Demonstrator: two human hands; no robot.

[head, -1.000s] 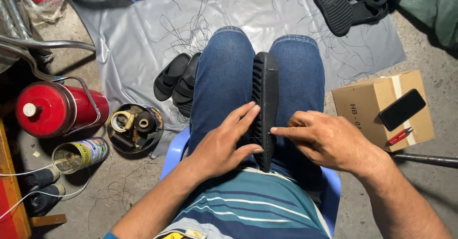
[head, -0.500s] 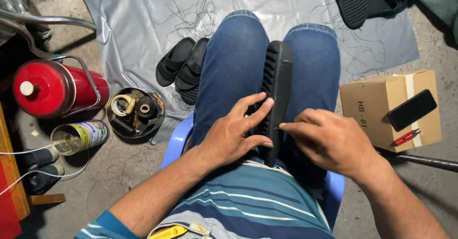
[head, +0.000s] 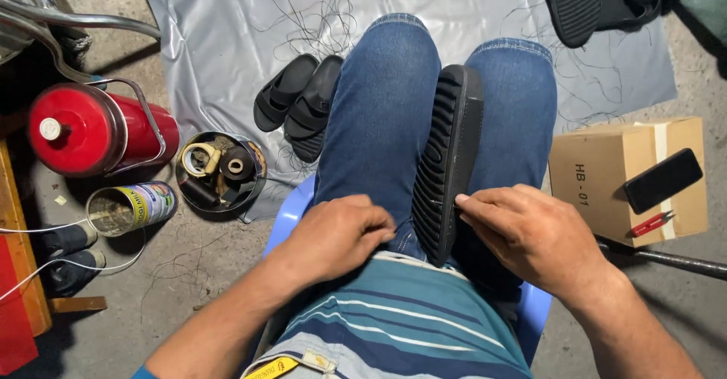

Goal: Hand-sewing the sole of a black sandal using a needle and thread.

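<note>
The lower end of the black sole (head: pixel 448 159) sinks between the thighs and behind the right hand (head: pixel 534 235), whose fingertips hide whatever they pinch at its edge. The left hand (head: pixel 337 235) lies knuckles-up — its palm and anything under it cannot be seen. Another black sole (head: pixel 569 2) and the dark heap beside it are cut off by the top edge. The contents of the round tin (head: pixel 219 171) are too small to tell apart — rolls of some kind.
</note>
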